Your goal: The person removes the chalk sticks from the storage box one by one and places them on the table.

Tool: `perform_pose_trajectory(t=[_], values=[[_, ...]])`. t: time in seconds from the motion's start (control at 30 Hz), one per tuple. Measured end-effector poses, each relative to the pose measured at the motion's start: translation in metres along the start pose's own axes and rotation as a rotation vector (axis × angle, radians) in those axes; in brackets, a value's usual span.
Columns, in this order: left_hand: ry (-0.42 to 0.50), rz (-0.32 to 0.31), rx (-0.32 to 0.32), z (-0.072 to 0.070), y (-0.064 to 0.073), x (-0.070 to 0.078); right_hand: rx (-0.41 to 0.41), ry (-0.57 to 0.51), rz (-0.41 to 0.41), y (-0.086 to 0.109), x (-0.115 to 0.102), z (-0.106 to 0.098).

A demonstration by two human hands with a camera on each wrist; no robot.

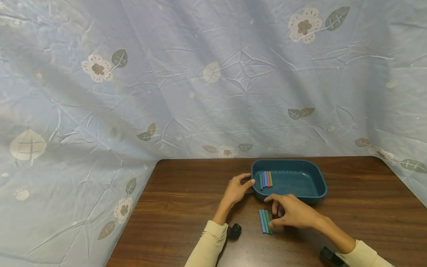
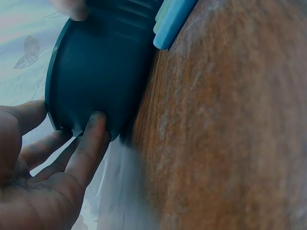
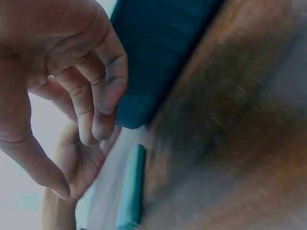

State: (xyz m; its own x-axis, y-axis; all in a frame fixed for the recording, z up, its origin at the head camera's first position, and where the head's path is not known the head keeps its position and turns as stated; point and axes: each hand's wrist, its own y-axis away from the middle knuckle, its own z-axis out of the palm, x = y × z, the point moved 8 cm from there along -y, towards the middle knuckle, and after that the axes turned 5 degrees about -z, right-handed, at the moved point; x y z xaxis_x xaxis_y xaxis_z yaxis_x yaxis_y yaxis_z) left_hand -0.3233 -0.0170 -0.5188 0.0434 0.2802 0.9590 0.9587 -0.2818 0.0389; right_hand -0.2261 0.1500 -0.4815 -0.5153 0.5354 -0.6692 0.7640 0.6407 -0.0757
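My left hand (image 1: 235, 191) holds the left end of a dark teal tray (image 1: 293, 181), its thumb at the rim and its fingers against the outer wall. Inside, at the tray's left, several slim chalk-like sticks (image 1: 265, 179) in greens, blues and red lie side by side. In front of the tray, three more sticks (image 1: 263, 221), one blue and two green, rest together on the table. Over their right side hovers my right hand (image 1: 293, 212), thumb and index finger apart, other fingers loosely bent. The right wrist view shows nothing between its fingers.
The brown wooden table (image 1: 186, 207) extends on both sides of the tray. Behind it hangs a pale blue sheet (image 1: 200, 92) with flower and leaf prints. Dark wrist mounts (image 1: 235, 231) sit by the cream sleeves (image 1: 208, 246).
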Motion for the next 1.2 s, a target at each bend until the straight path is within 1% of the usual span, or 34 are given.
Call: perform_pose_trajectory(t=[0.03,0.1,0.2,0.27,0.43,0.53,0.63,0.87,1.0,1.17,1.2], values=[[0.024,-0.003,-0.008,0.001,0.0,0.0,0.005,-0.007,-0.007,-0.001,-0.001,-0.003],[0.035,-0.003,-0.01,0.001,0.0,0.0,0.017,-0.019,-0.021,-0.002,-0.004,-0.009],[0.028,-0.001,-0.012,0.001,0.001,0.001,0.04,-0.014,-0.046,-0.004,-0.008,-0.019],[0.011,0.005,-0.012,0.001,0.001,0.002,0.06,0.004,-0.058,-0.005,-0.009,-0.027],[0.032,0.001,-0.005,0.0,0.0,0.0,0.098,0.048,-0.067,-0.01,-0.005,-0.04],[0.046,-0.003,0.001,0.0,0.0,0.0,0.117,0.07,-0.061,-0.015,0.0,-0.045],[0.03,-0.002,-0.001,0.0,0.0,-0.001,0.135,0.088,-0.048,-0.02,0.006,-0.049],[0.03,0.0,-0.011,0.001,0.0,0.0,0.164,0.072,-0.026,-0.034,0.025,-0.055],[0.042,-0.001,-0.012,0.001,0.0,0.0,0.168,0.061,0.015,-0.042,0.041,-0.058],[-0.025,0.011,0.02,-0.001,-0.001,-0.001,0.159,0.044,0.082,-0.05,0.06,-0.062],[-0.027,0.013,0.024,-0.001,0.0,0.0,0.156,0.043,0.099,-0.051,0.064,-0.062]])
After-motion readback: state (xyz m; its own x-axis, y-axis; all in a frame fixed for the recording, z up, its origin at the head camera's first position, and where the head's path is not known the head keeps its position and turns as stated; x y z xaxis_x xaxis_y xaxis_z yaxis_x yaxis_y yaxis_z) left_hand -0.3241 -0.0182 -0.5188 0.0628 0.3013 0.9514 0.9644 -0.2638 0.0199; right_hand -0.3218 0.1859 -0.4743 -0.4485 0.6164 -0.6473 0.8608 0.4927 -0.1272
